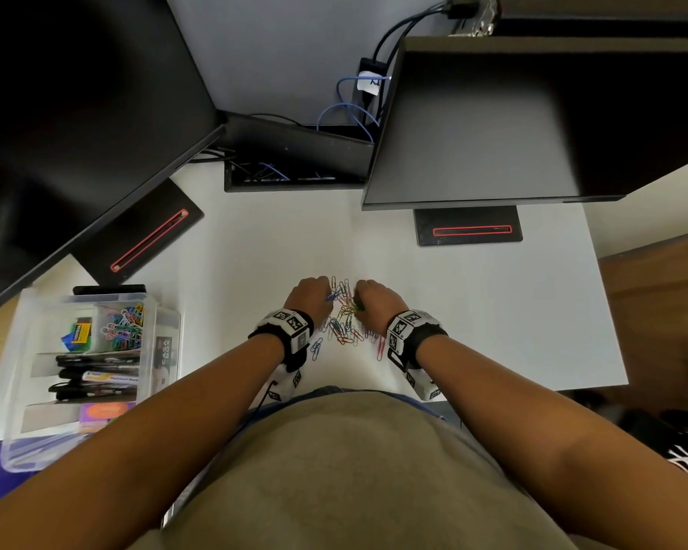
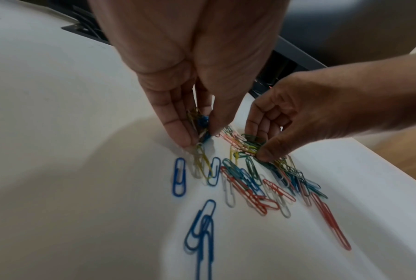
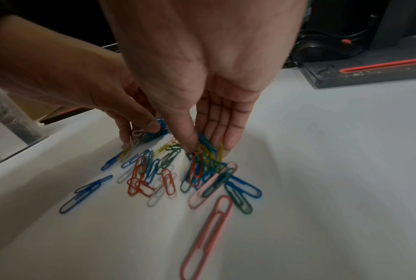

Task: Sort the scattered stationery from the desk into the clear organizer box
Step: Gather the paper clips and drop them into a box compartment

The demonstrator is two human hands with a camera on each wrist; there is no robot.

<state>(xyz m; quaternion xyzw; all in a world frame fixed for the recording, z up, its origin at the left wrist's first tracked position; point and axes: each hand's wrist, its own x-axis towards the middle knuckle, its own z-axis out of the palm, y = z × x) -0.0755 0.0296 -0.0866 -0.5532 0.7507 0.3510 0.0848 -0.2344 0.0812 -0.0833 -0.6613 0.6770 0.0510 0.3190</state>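
**Both hands gathering paper clips at table centre**

Paper clips (image 1: 344,317): thin plastic-coated wire loops in blue, red, green, yellow, pink and white, heaped loosely on the white table (image 1: 493,311), a few lying apart at the near edge of the heap. Left hand (image 1: 310,297) pinches a small bunch of clips between thumb and fingers. Right hand (image 1: 376,299) likewise pinches a bunch. Clear organizer box (image 1: 20,339) stands at table left, one compartment holding clips. Its side reads "CASA BOX".
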